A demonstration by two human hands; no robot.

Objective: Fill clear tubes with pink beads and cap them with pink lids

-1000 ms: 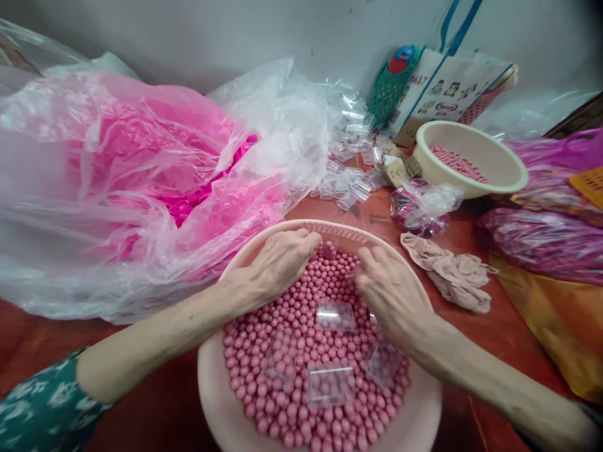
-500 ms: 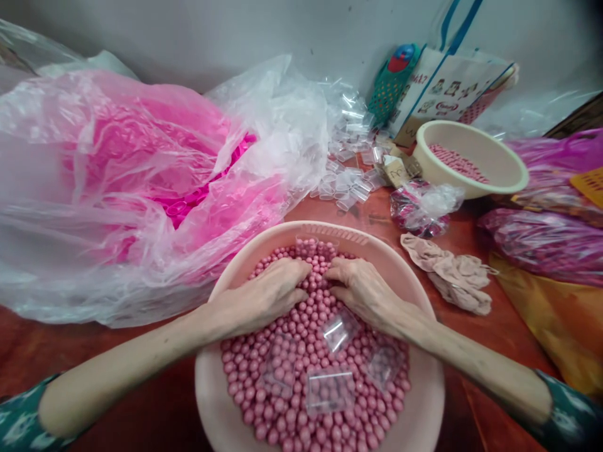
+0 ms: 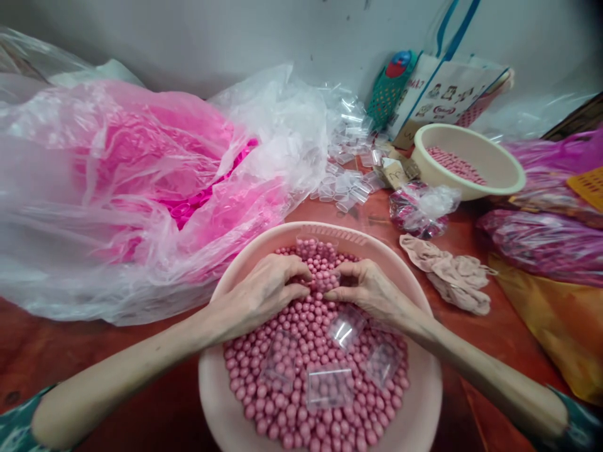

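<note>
A large pale pink basin (image 3: 211, 389) holds a mass of pink beads (image 3: 282, 417). Over the beads, a small clear plastic sleeve (image 3: 325, 280) with beads inside or beneath it sits between my hands. My right hand (image 3: 370, 285) grips its right end between thumb and fingers. From the other side, my left hand (image 3: 268, 282) curls its thumb and fingers at the left end. Several more clear sleeves lie on the beads, including one near the front (image 3: 330, 387) and one beside my right wrist (image 3: 347, 328). Others stand at the basin's far side.
Bulky clear bags with bright pink pieces (image 3: 179, 207) crowd the left. Loose clear sleeves (image 3: 346, 188) lie behind the basin. At right are a cream bowl (image 3: 499, 182) of beads, a knotted plastic bag (image 3: 421, 210), a crumpled beige cloth (image 3: 447, 273) and purple packets (image 3: 541, 245).
Both hands have lifted slightly from among the beads, fingers now more visible around a clear sleeve. The sleeve near my right wrist has shifted slightly right. The view has tilted a little.
</note>
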